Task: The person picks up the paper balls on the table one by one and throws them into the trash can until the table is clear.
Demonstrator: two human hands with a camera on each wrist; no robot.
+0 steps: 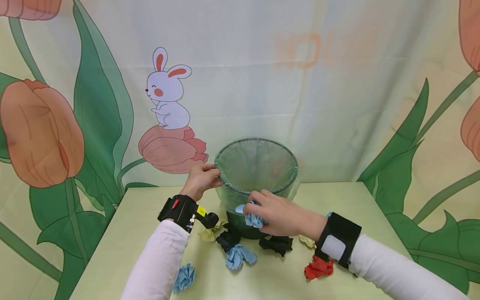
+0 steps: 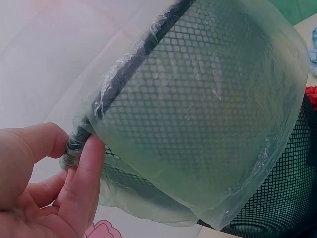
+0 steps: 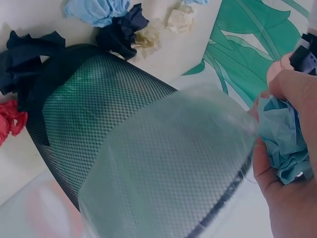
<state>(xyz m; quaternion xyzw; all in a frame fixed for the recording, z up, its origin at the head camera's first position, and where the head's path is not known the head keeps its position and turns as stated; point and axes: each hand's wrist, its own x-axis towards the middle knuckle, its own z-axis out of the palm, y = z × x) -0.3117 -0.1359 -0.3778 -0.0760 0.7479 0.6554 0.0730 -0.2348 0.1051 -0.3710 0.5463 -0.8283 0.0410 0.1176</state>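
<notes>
A dark mesh wastebasket [image 1: 245, 231] stands upright on the table, with a translucent green bin liner [image 2: 198, 124] folded over its rim. My left hand [image 1: 202, 180] pinches the rim and the liner at the left side; in the left wrist view the thumb and fingers [image 2: 89, 168] grip it from both sides. My right hand [image 1: 283, 213] holds a crumpled ball of blue paper [image 3: 282, 139] in front of the basket, just below the rim. The fingers curl round the ball and cover part of it.
Around the basket's foot lie black crumpled papers [image 1: 276, 245], a blue one [image 1: 240, 256] and a yellowish one [image 1: 211, 232]. Farther off are a red crumpled paper [image 1: 318, 267] at right and another blue ball [image 1: 184, 278] at left. A printed curtain [image 1: 337, 104] hangs behind the table [image 1: 150, 221].
</notes>
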